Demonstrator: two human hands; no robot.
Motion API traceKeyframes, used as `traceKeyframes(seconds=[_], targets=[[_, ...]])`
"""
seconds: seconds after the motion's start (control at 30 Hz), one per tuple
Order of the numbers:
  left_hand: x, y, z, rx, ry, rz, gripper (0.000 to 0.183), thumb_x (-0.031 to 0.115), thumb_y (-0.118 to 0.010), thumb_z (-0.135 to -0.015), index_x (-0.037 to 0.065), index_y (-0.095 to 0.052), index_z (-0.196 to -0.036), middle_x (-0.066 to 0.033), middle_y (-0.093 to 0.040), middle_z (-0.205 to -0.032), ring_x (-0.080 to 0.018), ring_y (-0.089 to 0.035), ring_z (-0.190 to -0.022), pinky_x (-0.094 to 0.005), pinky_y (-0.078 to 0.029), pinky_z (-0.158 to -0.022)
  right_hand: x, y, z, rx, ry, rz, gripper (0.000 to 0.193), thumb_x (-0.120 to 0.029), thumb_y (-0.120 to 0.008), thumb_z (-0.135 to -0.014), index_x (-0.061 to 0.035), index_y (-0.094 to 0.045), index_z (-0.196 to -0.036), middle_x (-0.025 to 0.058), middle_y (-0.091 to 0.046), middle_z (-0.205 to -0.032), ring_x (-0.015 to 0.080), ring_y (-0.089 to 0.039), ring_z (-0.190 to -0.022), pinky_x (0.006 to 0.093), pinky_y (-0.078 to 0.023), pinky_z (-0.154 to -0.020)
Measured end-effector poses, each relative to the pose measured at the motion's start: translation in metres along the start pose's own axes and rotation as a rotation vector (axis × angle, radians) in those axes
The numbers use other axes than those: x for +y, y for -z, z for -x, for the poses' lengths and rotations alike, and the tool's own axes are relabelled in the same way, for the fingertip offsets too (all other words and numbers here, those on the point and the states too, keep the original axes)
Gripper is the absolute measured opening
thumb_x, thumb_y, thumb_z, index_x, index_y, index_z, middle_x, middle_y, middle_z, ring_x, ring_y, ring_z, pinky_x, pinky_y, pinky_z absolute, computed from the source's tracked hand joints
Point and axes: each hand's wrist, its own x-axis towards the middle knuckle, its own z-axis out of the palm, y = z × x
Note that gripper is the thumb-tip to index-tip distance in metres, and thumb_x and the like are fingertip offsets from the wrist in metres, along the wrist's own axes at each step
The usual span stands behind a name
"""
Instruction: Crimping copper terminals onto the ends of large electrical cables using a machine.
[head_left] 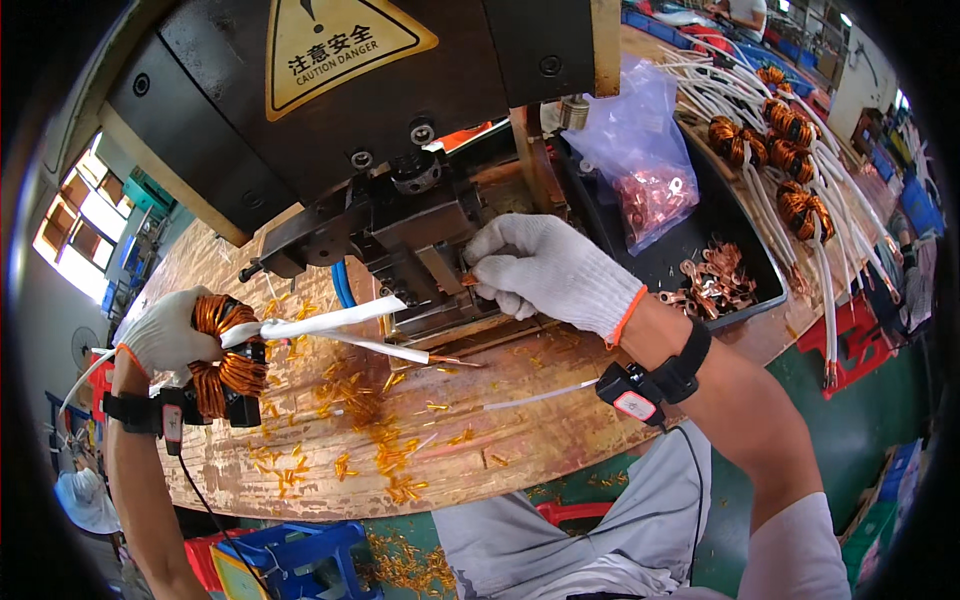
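My left hand (170,335), in a white knit glove, is closed around a copper-wound coil (215,385) at the left of the bench. White-sleeved leads (345,316) run from the coil toward the press; one lower lead (390,347) ends in bare copper strands. The gloved right hand (565,268) is at the tooling of a dark press (420,240). Its thumb and fingertips pinch a small copper-coloured piece (468,281), probably a terminal lug, beside the die. The fingers hide most of that piece. The upper lead's tip lies close to the press base.
A black tray (640,262) on the right holds loose copper lugs (722,278) and a clear plastic bag (630,130) of more lugs. Several finished-looking coils (790,160) with white leads lie beyond it. Yellow-orange scraps (390,450) litter the wooden bench (540,430). Blue stool (300,555) below.
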Motion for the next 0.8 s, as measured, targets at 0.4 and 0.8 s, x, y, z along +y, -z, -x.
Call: traceKeyframes(seconds=[0.4, 0.8], targets=[[0.005, -0.003, 0.001, 0.049, -0.006, -0.068, 0.060, 0.025, -0.082, -0.061, -0.002, -0.068, -0.114, -0.0207, -0.075, -0.095, -0.0326, -0.073, -0.088, -0.0411, -0.057, -0.081, 0.017, 0.005, -0.016, 0.042, 0.114, 0.179, 0.021, -0.020, -0.068, -0.092, 0.0000, -0.071, -0.100, 0.0061, -0.068, -0.077, 0.0142, -0.063, -0.071, 0.0300, -0.050, -0.068], [0.009, -0.003, 0.005, 0.088, 0.007, -0.103, 0.059, 0.026, -0.081, -0.063, 0.001, -0.068, -0.115, -0.0217, -0.074, -0.096, -0.0356, -0.072, -0.092, -0.0423, -0.056, -0.083, 0.018, 0.007, -0.024, -0.026, 0.077, 0.046, 0.018, -0.017, -0.071, -0.088, -0.0002, -0.068, -0.093, 0.0034, -0.066, -0.079, 0.0115, -0.060, -0.073, 0.0287, -0.050, -0.068]])
